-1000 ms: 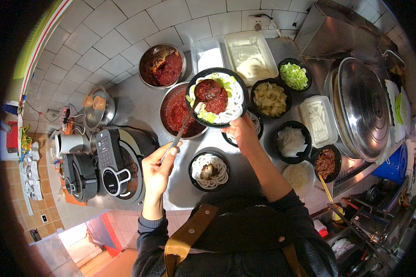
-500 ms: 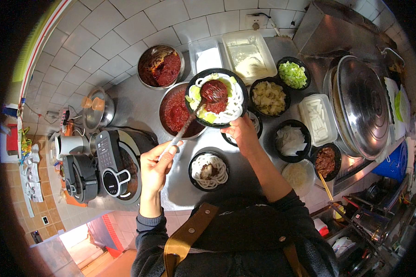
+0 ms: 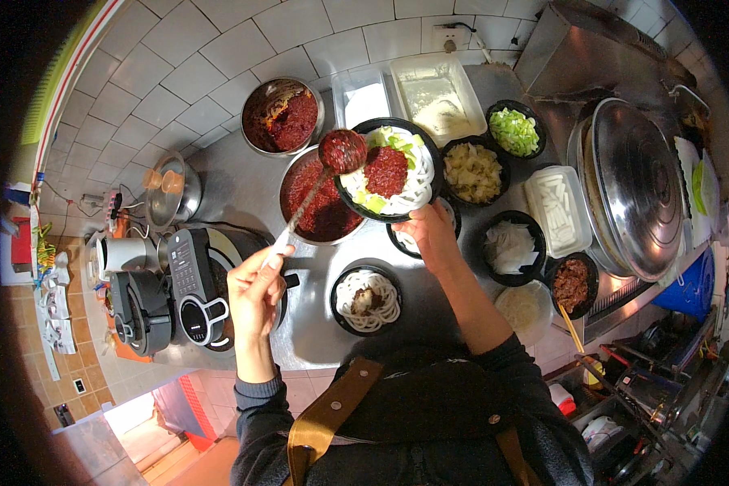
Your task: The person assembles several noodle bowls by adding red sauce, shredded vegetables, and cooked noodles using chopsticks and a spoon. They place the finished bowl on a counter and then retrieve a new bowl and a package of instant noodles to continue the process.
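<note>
My left hand (image 3: 255, 287) is closed round the handle of a ladle (image 3: 343, 151), whose sauce-coated bowl hangs between the sauce basin and the noodle bowl. In my right hand (image 3: 429, 235) is a black bowl (image 3: 348, 190), gripped at its near rim and raised above the counter. It holds thick white noodles (image 3: 419, 182), pale green chopped vegetable and a mound of dark red sauce (image 3: 385, 172). Just left of it sits a metal basin of red sauce (image 3: 300, 194). Another noodle bowl (image 3: 366, 301) stands between my forearms, and a further one (image 3: 454, 212) is partly hidden under the raised bowl.
A second sauce basin (image 3: 282, 117) and two white tubs stand by the wall. On the right are bowls of chopped greens (image 3: 513, 132), cooked vegetable (image 3: 471, 172) and dark meat (image 3: 571, 285), plus a large lidded pot (image 3: 636, 190). Kitchen appliances (image 3: 206, 296) fill the left.
The ladle has moved left, off the noodle bowl, leaving red sauce on the noodles. My left hand has drawn back left and slightly down; the held bowl has shifted slightly right.
</note>
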`<state>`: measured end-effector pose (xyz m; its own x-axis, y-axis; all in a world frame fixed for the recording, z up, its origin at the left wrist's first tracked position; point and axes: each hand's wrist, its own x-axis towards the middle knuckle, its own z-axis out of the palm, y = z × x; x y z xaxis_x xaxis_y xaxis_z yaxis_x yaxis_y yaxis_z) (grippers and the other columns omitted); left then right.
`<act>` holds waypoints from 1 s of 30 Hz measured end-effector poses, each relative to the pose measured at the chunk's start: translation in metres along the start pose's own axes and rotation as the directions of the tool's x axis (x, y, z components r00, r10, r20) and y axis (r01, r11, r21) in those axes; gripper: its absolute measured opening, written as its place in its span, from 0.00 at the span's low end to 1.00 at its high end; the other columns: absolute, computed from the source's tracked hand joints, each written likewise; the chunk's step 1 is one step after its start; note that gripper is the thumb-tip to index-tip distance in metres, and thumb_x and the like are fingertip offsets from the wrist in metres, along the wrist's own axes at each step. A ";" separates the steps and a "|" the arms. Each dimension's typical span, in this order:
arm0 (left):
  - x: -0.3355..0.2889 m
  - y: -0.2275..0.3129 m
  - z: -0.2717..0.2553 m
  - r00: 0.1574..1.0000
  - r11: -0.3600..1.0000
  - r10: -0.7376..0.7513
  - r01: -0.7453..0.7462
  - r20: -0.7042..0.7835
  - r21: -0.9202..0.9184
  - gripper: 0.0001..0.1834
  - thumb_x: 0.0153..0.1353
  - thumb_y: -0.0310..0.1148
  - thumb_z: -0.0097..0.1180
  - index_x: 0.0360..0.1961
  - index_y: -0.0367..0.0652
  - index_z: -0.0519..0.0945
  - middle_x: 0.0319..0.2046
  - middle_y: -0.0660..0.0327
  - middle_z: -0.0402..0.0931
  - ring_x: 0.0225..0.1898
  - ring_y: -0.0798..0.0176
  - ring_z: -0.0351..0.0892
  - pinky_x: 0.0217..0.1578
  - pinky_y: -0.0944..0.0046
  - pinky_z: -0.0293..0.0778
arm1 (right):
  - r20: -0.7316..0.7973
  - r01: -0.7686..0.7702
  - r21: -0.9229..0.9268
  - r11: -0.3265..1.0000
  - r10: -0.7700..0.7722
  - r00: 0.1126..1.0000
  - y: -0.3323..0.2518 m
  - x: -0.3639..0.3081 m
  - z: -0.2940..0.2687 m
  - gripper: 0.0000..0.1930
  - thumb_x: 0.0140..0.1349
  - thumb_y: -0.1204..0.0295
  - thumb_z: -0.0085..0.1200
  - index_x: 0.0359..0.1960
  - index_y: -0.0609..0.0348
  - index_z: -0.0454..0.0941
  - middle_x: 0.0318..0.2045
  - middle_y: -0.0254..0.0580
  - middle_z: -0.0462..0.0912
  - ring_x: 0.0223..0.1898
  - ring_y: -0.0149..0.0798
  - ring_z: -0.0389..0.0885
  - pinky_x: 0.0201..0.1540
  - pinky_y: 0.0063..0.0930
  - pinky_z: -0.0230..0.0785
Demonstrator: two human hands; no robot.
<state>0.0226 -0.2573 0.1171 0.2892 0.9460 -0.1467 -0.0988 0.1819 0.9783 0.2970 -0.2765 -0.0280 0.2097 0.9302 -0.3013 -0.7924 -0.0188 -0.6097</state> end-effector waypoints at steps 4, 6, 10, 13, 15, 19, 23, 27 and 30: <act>0.033 0.006 -0.006 0.995 0.987 -0.044 0.029 -0.089 -0.157 0.14 0.68 0.32 0.54 0.47 0.32 0.81 0.14 0.76 0.56 0.12 0.79 0.48 0.14 0.74 0.44 | 0.003 -0.011 -0.020 1.000 0.011 1.000 -0.004 -0.003 -0.002 0.23 0.61 0.73 0.48 0.59 0.60 0.65 0.54 0.42 0.76 0.53 0.40 0.77 0.50 0.42 0.73; 0.067 0.006 -0.013 0.993 0.994 0.011 -0.025 -0.121 -0.110 0.14 0.68 0.34 0.54 0.47 0.34 0.81 0.14 0.77 0.56 0.12 0.79 0.50 0.15 0.74 0.46 | -0.011 -0.004 -0.034 0.999 0.003 1.000 -0.009 -0.006 -0.001 0.23 0.60 0.73 0.48 0.59 0.60 0.65 0.54 0.42 0.76 0.53 0.39 0.77 0.51 0.43 0.73; 0.155 -0.019 -0.051 0.970 0.982 0.037 0.009 -0.240 0.188 0.15 0.70 0.35 0.50 0.46 0.36 0.82 0.16 0.75 0.59 0.15 0.79 0.53 0.17 0.73 0.48 | -0.049 -0.021 -0.045 0.999 0.019 0.999 -0.009 -0.014 -0.012 0.22 0.58 0.74 0.48 0.56 0.61 0.66 0.51 0.43 0.77 0.51 0.40 0.78 0.48 0.43 0.76; 0.213 -0.043 -0.088 0.970 0.937 -0.076 0.149 -0.231 0.317 0.16 0.71 0.37 0.48 0.45 0.36 0.82 0.15 0.71 0.61 0.16 0.74 0.58 0.19 0.70 0.54 | -0.060 0.012 -0.051 0.999 -0.015 0.998 -0.017 -0.029 -0.022 0.20 0.58 0.75 0.47 0.54 0.63 0.68 0.49 0.44 0.77 0.49 0.41 0.78 0.47 0.42 0.78; 0.240 -0.055 -0.103 0.959 0.717 -0.038 0.222 -0.281 0.661 0.16 0.70 0.39 0.49 0.45 0.38 0.82 0.18 0.66 0.66 0.19 0.67 0.65 0.22 0.65 0.61 | -0.051 0.059 -0.053 0.997 -0.062 0.997 -0.022 -0.037 -0.036 0.21 0.58 0.74 0.47 0.55 0.63 0.68 0.49 0.45 0.78 0.49 0.41 0.79 0.47 0.41 0.78; 0.249 -0.054 -0.077 0.920 -0.320 0.391 0.127 0.009 0.939 0.17 0.65 0.40 0.53 0.50 0.44 0.79 0.37 0.58 0.76 0.39 0.53 0.75 0.38 0.52 0.71 | -0.049 0.072 -0.072 0.995 -0.076 0.996 -0.043 -0.062 -0.060 0.27 0.56 0.77 0.47 0.61 0.60 0.63 0.53 0.45 0.74 0.53 0.44 0.76 0.50 0.43 0.77; 0.242 -0.050 -0.005 0.889 -0.133 0.357 -0.256 0.287 0.957 0.24 0.57 0.31 0.60 0.56 0.47 0.75 0.49 0.54 0.74 0.52 0.49 0.73 0.51 0.50 0.72 | -0.136 0.061 -0.095 0.994 -0.074 0.988 -0.045 -0.079 -0.096 0.27 0.56 0.78 0.46 0.61 0.59 0.63 0.54 0.44 0.74 0.53 0.45 0.76 0.51 0.43 0.76; 0.270 -0.089 0.036 0.922 0.360 0.022 -0.367 0.386 0.858 0.30 0.59 0.32 0.61 0.64 0.47 0.70 0.55 0.48 0.73 0.58 0.49 0.73 0.59 0.53 0.68 | -0.125 0.077 -0.040 0.996 -0.082 0.989 -0.054 -0.082 -0.092 0.30 0.57 0.80 0.45 0.64 0.55 0.61 0.55 0.42 0.73 0.54 0.44 0.75 0.50 0.43 0.75; 0.287 -0.127 0.042 0.914 0.462 0.252 -0.403 0.319 0.790 0.15 0.62 0.31 0.61 0.48 0.37 0.82 0.35 0.55 0.79 0.35 0.61 0.79 0.41 0.63 0.75 | -0.195 0.088 0.029 0.996 -0.080 0.978 -0.060 -0.087 -0.078 0.30 0.56 0.81 0.45 0.65 0.54 0.62 0.55 0.40 0.74 0.54 0.43 0.75 0.51 0.42 0.74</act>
<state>0.1584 -0.0205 -0.0434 0.5428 0.8247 0.1591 0.5898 -0.5091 0.6269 0.3709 -0.3852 -0.0223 0.3802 0.8395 -0.3881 -0.7873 0.0734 -0.6122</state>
